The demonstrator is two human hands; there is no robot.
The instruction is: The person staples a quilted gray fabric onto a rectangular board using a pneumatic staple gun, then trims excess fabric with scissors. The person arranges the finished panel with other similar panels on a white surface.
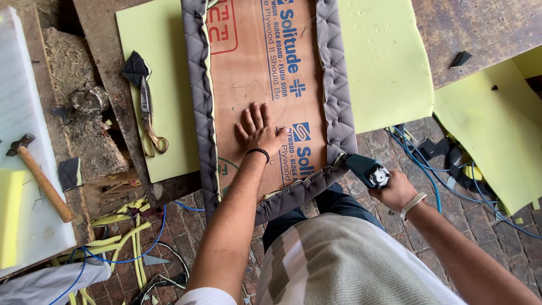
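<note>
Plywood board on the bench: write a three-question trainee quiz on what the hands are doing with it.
1. True or false: the left hand lies flat, palm down, on the plywood board.
2. The right hand holds: A) the hammer B) the scissors C) the teal staple gun.
3. What is wrapped over the board's edges?

Key:
1. True.
2. C, with its nose at the board's near right corner.
3. Grey quilted fabric, folded over the left, right and near edges.
</note>
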